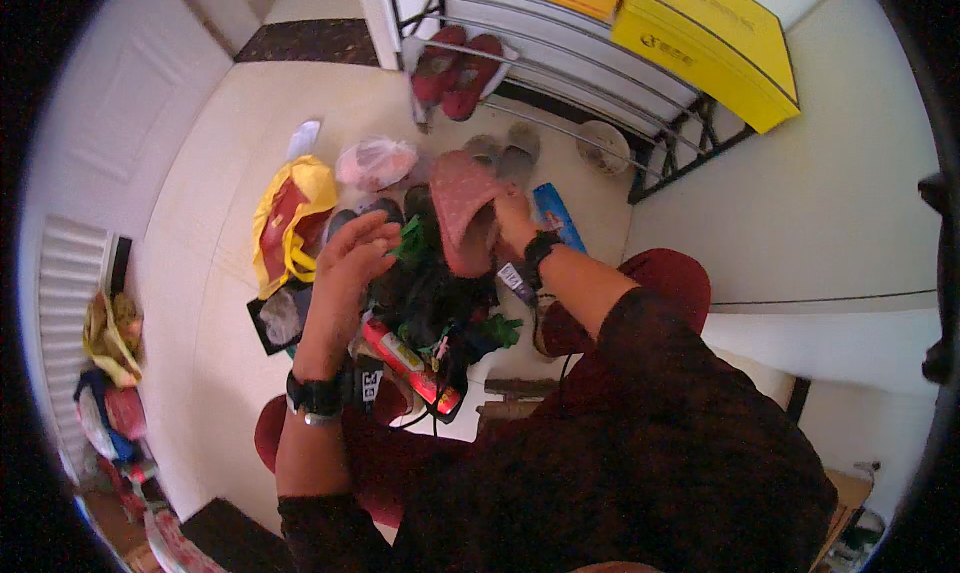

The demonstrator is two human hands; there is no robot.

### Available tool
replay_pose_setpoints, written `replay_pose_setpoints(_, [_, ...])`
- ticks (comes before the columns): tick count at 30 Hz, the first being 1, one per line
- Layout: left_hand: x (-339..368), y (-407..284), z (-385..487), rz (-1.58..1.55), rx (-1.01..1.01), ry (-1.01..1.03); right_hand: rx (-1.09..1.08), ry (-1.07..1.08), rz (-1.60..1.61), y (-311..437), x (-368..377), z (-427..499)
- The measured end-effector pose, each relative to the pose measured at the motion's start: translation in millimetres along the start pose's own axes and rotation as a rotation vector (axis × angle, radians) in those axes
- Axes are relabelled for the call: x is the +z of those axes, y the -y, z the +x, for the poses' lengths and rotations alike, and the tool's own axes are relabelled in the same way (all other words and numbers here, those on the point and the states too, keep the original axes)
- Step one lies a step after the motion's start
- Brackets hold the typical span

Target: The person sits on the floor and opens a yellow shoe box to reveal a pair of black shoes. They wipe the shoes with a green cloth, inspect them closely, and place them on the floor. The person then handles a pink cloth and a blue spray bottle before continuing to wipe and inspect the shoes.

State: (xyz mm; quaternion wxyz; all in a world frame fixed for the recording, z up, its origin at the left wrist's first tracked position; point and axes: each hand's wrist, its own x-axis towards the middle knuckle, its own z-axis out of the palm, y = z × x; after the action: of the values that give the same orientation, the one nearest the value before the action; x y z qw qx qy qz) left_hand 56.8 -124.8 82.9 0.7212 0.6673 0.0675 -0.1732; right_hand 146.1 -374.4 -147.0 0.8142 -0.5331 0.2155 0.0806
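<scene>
My right hand [516,217] grips a pink slide slipper [463,205] by its side and holds it up over the pile. My left hand [352,254] hovers to the left with bent fingers apart. Its fingertips are near a piece of green plastic [409,239], and no hold on it shows. Below both hands lies a heap of black plastic bags [427,295]. A red package with a yellow patch [412,367] leans at the heap's near side. Dark shoes [386,209] sit partly hidden behind my left hand.
A metal shoe rack [555,78] with a yellow box [705,40] stands at the back. Dark red shoes [457,70] rest on its lower bars. Around the heap are a yellow bag [296,220], a clear bag with pink contents [375,164], grey slippers [517,153] and a blue package [559,217].
</scene>
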Motion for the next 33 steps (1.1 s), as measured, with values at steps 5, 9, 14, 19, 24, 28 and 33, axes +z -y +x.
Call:
replay_pose_setpoints(5, [7.5,-1.9,3.1,0.122,-0.021,-0.007,-0.192,-0.348,-0.770,1.9,11.5,5.8])
replay_pose_setpoints(9, [6.0,-0.2,1.5,0.211,-0.054,0.012,-0.387,-0.421,-0.306,39.2,4.8,11.8])
replay_pose_setpoints(14, [4.9,3.8,-1.5,0.226,-0.052,0.042,-0.567,-0.649,-0.446,93.8,-21.2,35.5])
replay_pose_setpoints(19, [3.9,10.2,-6.7,0.283,-0.046,0.049,-0.720,-0.746,-0.485,118.3,-40.8,71.2])
replay_pose_setpoints(24, [4.9,17.9,-4.2,0.375,-0.080,0.041,-0.367,-0.820,-0.697,134.2,-71.3,123.7])
replay_pose_setpoints(28, [7.4,23.4,2.2,0.386,-0.080,0.058,-0.767,-0.568,-1.041,132.8,-82.8,187.9])
replay_pose_setpoints(33, [10.7,27.7,6.1,0.449,-0.060,0.042,-0.512,-0.643,-0.717,101.5,-68.8,222.8])
